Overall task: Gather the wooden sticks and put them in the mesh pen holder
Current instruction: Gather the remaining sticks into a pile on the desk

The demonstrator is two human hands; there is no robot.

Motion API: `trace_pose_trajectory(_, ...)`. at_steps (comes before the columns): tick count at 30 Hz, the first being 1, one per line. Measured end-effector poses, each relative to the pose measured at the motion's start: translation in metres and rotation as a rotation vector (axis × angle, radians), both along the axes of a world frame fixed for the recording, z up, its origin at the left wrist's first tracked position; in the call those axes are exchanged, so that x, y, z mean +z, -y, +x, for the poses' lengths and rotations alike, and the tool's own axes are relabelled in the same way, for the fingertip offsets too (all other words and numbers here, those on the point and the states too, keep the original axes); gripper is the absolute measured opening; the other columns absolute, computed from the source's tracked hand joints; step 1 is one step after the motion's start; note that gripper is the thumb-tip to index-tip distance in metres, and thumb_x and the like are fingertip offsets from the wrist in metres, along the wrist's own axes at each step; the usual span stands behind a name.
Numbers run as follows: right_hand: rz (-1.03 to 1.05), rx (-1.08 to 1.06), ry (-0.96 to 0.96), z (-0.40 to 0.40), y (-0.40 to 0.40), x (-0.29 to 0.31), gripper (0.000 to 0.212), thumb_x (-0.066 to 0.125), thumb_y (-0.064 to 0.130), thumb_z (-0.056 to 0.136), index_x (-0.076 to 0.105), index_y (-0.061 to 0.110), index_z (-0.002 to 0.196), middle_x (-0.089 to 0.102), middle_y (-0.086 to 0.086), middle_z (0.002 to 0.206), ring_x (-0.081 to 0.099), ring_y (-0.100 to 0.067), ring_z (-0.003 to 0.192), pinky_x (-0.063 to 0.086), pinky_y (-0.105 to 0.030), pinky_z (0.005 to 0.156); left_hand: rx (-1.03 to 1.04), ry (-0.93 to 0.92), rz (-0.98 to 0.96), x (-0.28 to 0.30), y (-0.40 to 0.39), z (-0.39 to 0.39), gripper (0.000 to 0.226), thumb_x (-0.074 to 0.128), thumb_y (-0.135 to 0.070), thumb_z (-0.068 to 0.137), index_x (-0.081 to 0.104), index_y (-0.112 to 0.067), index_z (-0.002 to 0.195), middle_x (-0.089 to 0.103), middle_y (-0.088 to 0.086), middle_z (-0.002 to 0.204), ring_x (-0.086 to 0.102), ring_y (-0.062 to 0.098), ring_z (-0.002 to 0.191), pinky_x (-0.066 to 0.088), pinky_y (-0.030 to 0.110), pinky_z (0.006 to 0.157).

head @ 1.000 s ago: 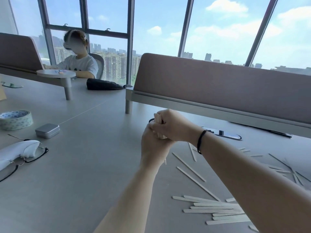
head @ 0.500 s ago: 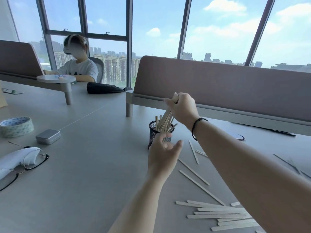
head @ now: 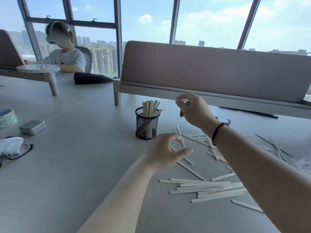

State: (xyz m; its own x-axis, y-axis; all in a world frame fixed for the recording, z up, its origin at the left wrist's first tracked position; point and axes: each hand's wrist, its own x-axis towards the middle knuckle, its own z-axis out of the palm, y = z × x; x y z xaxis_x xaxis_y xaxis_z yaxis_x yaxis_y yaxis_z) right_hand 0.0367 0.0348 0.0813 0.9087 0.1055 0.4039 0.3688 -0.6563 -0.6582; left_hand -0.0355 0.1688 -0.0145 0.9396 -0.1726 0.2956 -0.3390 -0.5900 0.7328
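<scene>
The big grey surface [head: 70, 165] fills the room in front of the windows. A long pinkish divider [head: 210, 68] stands across its far side. Another person [head: 64, 54] sits far off. The right hand [head: 195, 110] is up in the air beside the pen holder, its grip apart and empty. The left hand [head: 165, 153] is lower, grip apart too, holding nothing. The black mesh pen holder [head: 147, 126] stands upright with wooden sticks [head: 150, 106] poking out. More loose sticks [head: 207, 189] lie flat, scattered to its right.
</scene>
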Motion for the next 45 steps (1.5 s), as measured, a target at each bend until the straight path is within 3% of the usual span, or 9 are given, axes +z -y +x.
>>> trace_pose_trajectory(3, -0.027, -0.037, -0.137, -0.019, 0.07, -0.026, 0.01, 0.06, 0.029, 0.095, 0.068, 0.025, 0.1, 0.07, 0.002, 0.078, 0.062, -0.02, 0.063, 0.043, -0.02, 0.049, -0.234, -0.187, 0.252, 0.002, 0.01, -0.013, 0.091, 0.074, -0.08, 0.055, 0.045, -0.052, 0.136, 0.04, -0.016, 0.152, 0.025, 0.009, 0.146, 0.024, 0.046, 0.121)
trace_pose_trajectory(8, -0.282, -0.27, -0.201, -0.066, 0.202, -0.069, 0.027, 0.058, 0.041, 0.096, 0.067, 0.027, 0.116, 0.067, -0.001, 0.118, 0.063, -0.022, 0.111, 0.05, -0.038, 0.094, -0.356, -0.223, 0.612, 0.002, 0.03, -0.023, 0.118, 0.076, -0.08, 0.052, 0.014, -0.057, 0.15, 0.0, -0.014, 0.167, -0.013, 0.007, 0.152, -0.008, 0.042, 0.124)
trace_pose_trajectory(14, -0.561, -0.467, -0.203, -0.107, 0.277, -0.101, 0.052, 0.041, 0.064, 0.094, 0.051, 0.035, 0.137, 0.046, -0.004, 0.149, 0.037, -0.027, 0.139, 0.025, -0.047, 0.114, -0.342, -0.204, 0.529, 0.004, 0.044, -0.027, 0.099, 0.077, -0.076, 0.06, 0.031, -0.057, 0.145, 0.012, -0.031, 0.16, 0.007, -0.007, 0.146, 0.012, 0.029, 0.12)
trace_pose_trajectory(18, -0.481, -0.567, -0.348, -0.104, 0.292, -0.104, 0.077, 0.029, 0.081, 0.085, 0.036, 0.036, 0.147, 0.036, -0.008, 0.155, 0.021, -0.031, 0.148, 0.012, -0.06, 0.116, -0.306, -0.201, 0.443, 0.001, 0.054, -0.026, 0.076, 0.076, -0.066, 0.069, 0.044, -0.054, 0.136, 0.023, -0.04, 0.151, 0.02, -0.01, 0.142, 0.023, 0.024, 0.112)
trace_pose_trajectory(22, -0.417, -0.642, -0.445, -0.1, 0.297, -0.104, 0.086, 0.022, 0.084, 0.082, 0.027, 0.034, 0.152, 0.02, -0.016, 0.163, 0.01, -0.036, 0.152, 0.001, -0.061, 0.117, -0.261, -0.111, 0.431, -0.007, 0.059, -0.016, 0.075, 0.064, -0.082, 0.06, 0.056, -0.048, 0.127, 0.036, -0.034, 0.149, 0.036, -0.007, 0.137, 0.028, 0.021, 0.107)
trace_pose_trajectory(27, -0.475, -0.55, -0.415, -0.093, 0.288, -0.111, 0.088, 0.018, 0.085, 0.08, 0.031, 0.034, 0.15, 0.03, -0.013, 0.16, 0.017, -0.03, 0.151, 0.009, -0.058, 0.118, -0.231, -0.055, 0.452, -0.009, 0.069, -0.005, 0.086, 0.051, -0.099, 0.051, 0.058, -0.052, 0.121, 0.042, -0.032, 0.147, 0.043, -0.002, 0.134, 0.034, 0.03, 0.111)
trace_pose_trajectory(34, -0.498, -0.222, -0.305, -0.095, 0.241, -0.111, 0.077, 0.023, 0.079, 0.088, 0.034, 0.034, 0.15, 0.032, -0.001, 0.16, 0.019, -0.02, 0.15, 0.013, -0.047, 0.121, -0.392, -0.035, 0.465, -0.006, 0.105, -0.008, 0.097, 0.059, -0.098, 0.045, 0.043, -0.058, 0.132, 0.037, -0.024, 0.153, 0.033, 0.0, 0.142, 0.028, 0.024, 0.114)
trace_pose_trajectory(40, -0.251, 0.014, -0.22, -0.108, 0.21, -0.103, 0.07, 0.044, 0.072, 0.089, 0.041, 0.032, 0.147, 0.039, 0.01, 0.154, 0.036, -0.013, 0.141, 0.029, -0.038, 0.117, -0.509, 0.012, 0.54, -0.005, 0.118, -0.024, 0.11, 0.072, -0.088, 0.047, 0.024, -0.065, 0.143, 0.025, -0.034, 0.154, 0.02, -0.012, 0.143, 0.022, 0.022, 0.119)
trace_pose_trajectory(45, -0.439, -0.303, -0.157, -0.11, 0.238, -0.091, 0.074, 0.037, 0.077, 0.088, 0.036, 0.035, 0.148, 0.033, 0.003, 0.159, 0.026, -0.021, 0.147, 0.016, -0.054, 0.12, -0.395, -0.025, 0.451, -0.008, 0.109, -0.019, 0.095, 0.073, -0.085, 0.053, 0.044, -0.055, 0.138, 0.041, -0.038, 0.142, 0.039, -0.014, 0.128, 0.033, 0.018, 0.108)
